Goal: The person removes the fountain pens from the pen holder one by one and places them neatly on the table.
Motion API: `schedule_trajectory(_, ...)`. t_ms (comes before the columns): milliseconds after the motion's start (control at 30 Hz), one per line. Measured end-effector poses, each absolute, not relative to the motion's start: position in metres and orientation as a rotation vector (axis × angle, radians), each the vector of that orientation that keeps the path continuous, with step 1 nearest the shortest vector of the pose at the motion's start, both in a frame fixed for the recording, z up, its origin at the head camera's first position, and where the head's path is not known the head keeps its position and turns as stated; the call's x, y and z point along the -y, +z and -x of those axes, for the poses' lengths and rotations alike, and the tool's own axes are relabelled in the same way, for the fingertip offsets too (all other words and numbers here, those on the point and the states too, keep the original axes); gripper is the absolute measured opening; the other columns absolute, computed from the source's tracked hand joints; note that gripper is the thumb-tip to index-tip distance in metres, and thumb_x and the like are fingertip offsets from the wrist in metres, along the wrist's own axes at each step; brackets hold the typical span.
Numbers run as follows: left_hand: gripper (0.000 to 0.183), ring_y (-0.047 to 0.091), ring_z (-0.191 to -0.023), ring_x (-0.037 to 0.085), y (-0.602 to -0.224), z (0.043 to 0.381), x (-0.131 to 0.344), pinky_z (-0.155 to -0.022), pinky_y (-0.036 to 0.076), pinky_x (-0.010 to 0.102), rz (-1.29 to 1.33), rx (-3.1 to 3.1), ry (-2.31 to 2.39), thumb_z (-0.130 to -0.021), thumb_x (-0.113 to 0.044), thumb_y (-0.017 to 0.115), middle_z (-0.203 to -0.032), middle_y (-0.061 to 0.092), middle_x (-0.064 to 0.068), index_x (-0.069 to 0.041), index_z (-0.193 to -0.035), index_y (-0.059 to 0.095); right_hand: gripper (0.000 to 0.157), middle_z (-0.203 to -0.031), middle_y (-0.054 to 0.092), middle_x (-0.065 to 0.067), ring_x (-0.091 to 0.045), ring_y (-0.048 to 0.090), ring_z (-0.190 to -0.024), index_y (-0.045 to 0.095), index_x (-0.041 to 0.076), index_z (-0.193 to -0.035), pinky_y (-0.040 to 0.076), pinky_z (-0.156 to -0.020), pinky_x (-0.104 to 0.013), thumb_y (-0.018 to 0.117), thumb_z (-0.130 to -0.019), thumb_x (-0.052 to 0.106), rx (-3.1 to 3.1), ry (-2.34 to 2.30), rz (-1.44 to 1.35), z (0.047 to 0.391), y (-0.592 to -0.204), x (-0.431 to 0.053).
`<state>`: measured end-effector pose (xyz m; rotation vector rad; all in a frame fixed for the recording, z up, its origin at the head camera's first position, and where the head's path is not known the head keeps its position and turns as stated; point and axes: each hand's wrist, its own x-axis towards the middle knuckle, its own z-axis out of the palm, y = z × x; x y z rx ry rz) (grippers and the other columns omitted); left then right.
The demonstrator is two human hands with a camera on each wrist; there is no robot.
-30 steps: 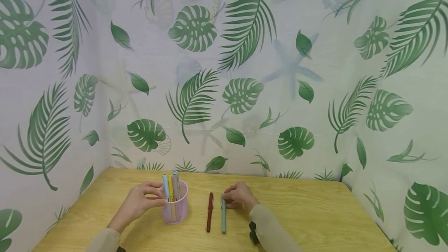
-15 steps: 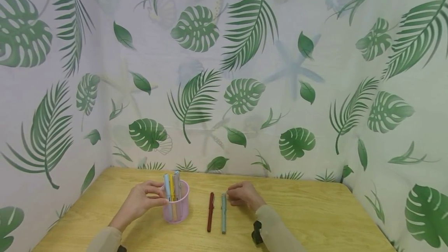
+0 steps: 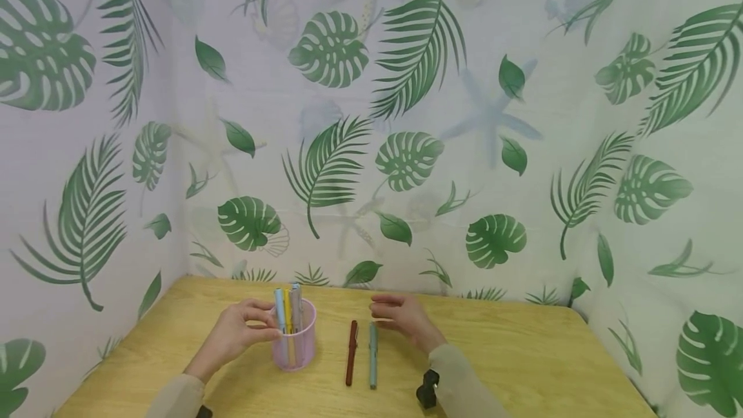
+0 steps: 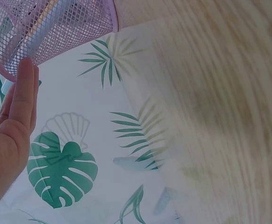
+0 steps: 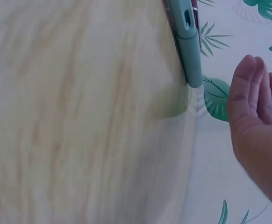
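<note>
On the left of the table stands a pink mesh pen holder (image 3: 300, 348) with several pens upright in it, light blue, yellow and grey among them. My left hand (image 3: 235, 335) holds it by its left side, thumb in front and fingers behind; in the left wrist view the fingers (image 4: 25, 93) lie against the mesh. A dark red pen (image 3: 351, 353) and a grey-green pen (image 3: 373, 357) lie side by side on the tabletop, apart from each other. Just past the top end of the grey-green pen, my right hand (image 3: 406, 320) hovers with loosely bent fingers and holds nothing.
The wooden table (image 3: 522, 353) runs back to a white curtain (image 3: 406, 244) printed with green leaves, which also covers both sides. A black wrist strap piece (image 3: 427, 389) sits at the right sleeve.
My right hand has let go of the grey-green pen and moved slightly up and away from it, its fingers loosening. The left hand stays at the pen holder.
</note>
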<state>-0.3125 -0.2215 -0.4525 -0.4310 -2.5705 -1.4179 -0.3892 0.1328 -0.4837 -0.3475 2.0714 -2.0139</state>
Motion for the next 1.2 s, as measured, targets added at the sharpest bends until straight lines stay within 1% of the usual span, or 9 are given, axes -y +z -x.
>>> schedule_trajectory(100, 0.016, 0.058, -0.118, 0.040, -0.452, 0.312, 0.220, -0.083, 0.062, 0.029, 0.435, 2.571, -1.426, -0.074, -0.020, 0.086, -0.125, 0.063, 0.018, -0.013, -0.074, 0.071, 0.048, -0.132, 0.058, -0.027, -0.033, 0.062, -0.116, 0.054, -0.006, -0.133, 0.059, -0.094, -0.040, 0.068, -0.093, 0.016, -2.039, -2.019, 0.451, 0.387, -0.483, -0.129)
schedule_trajectory(233, 0.017, 0.060, -0.116, 0.039, -0.452, 0.311, 0.221, -0.082, 0.062, 0.030, 0.423, 2.576, -1.406, -0.074, -0.021, 0.086, -0.124, 0.064, 0.017, -0.014, -0.074, 0.071, 0.046, -0.130, 0.061, -0.023, -0.036, 0.059, -0.121, 0.056, -0.003, -0.133, 0.059, -0.093, -0.038, 0.069, -0.093, 0.015, -2.008, -2.015, 0.531, 0.383, -0.479, -0.119)
schedule_trajectory(300, 0.017, 0.061, -0.115, 0.038, -0.452, 0.311, 0.221, -0.082, 0.063, 0.030, 0.413, 2.581, -1.393, -0.074, -0.022, 0.086, -0.124, 0.064, 0.016, -0.014, -0.074, 0.071, 0.046, -0.128, 0.063, -0.022, -0.034, 0.062, -0.118, 0.057, -0.003, -0.132, 0.059, -0.093, -0.040, 0.070, -0.092, 0.015, -2.004, -2.019, 0.550, 0.381, -0.477, -0.112)
schedule_trajectory(433, 0.018, 0.061, -0.115, 0.039, -0.452, 0.311, 0.221, -0.082, 0.063, 0.030, 0.403, 2.582, -1.390, -0.074, -0.022, 0.086, -0.124, 0.064, 0.016, -0.014, -0.073, 0.070, 0.044, -0.123, 0.065, -0.022, -0.029, 0.066, -0.110, 0.059, -0.003, -0.129, 0.058, -0.095, -0.047, 0.071, -0.090, 0.014, -2.006, -2.043, 0.569, 0.378, -0.475, -0.099)
schedule_trajectory(533, 0.017, 0.059, -0.117, 0.039, -0.453, 0.311, 0.221, -0.082, 0.062, 0.030, 0.406, 2.579, -1.397, -0.074, -0.022, 0.086, -0.125, 0.064, 0.017, -0.014, -0.073, 0.070, 0.041, -0.122, 0.066, -0.022, -0.021, 0.068, -0.101, 0.061, -0.003, -0.126, 0.060, -0.090, -0.043, 0.072, -0.090, 0.014, -2.031, -2.043, 0.574, 0.376, -0.475, -0.090)
schedule_trajectory(633, 0.017, 0.059, -0.118, 0.040, -0.453, 0.312, 0.221, -0.083, 0.062, 0.029, 0.413, 2.577, -1.408, -0.074, -0.022, 0.086, -0.125, 0.064, 0.017, -0.014, -0.073, 0.071, 0.041, -0.120, 0.068, -0.018, -0.013, 0.068, -0.095, 0.061, -0.003, -0.125, 0.061, -0.082, -0.032, 0.072, -0.090, 0.015, -2.056, -2.031, 0.580, 0.374, -0.476, -0.082)
schedule_trajectory(733, 0.018, 0.059, -0.118, 0.041, -0.453, 0.313, 0.221, -0.083, 0.062, 0.029, 0.435, 2.575, -1.396, -0.074, -0.023, 0.086, -0.125, 0.064, 0.018, -0.014, -0.074, 0.071, 0.040, -0.121, 0.067, -0.019, -0.011, 0.067, -0.093, 0.062, -0.003, -0.124, 0.060, -0.078, -0.027, 0.072, -0.090, 0.014, -2.068, -2.027, 0.601, 0.373, -0.475, -0.074)
schedule_trajectory(1033, 0.017, 0.059, -0.118, 0.041, -0.451, 0.312, 0.221, -0.082, 0.062, 0.029, 0.423, 2.578, -1.388, -0.074, -0.022, 0.086, -0.124, 0.064, 0.018, -0.014, -0.073, 0.071, 0.037, -0.120, 0.067, -0.022, -0.009, 0.066, -0.088, 0.063, -0.003, -0.123, 0.059, -0.075, -0.025, 0.072, -0.089, 0.010, -2.020, -2.045, 0.654, 0.368, -0.465, -0.049)
schedule_trajectory(1200, 0.018, 0.058, -0.119, 0.040, -0.451, 0.309, 0.218, -0.083, 0.062, 0.030, 0.417, 2.570, -1.428, -0.074, -0.023, 0.086, -0.126, 0.063, 0.018, -0.013, -0.073, 0.071, 0.035, -0.117, 0.068, -0.020, -0.009, 0.065, -0.087, 0.065, -0.002, -0.121, 0.057, -0.073, -0.023, 0.072, -0.089, 0.010, -2.030, -2.064, 0.677, 0.365, -0.459, -0.041)
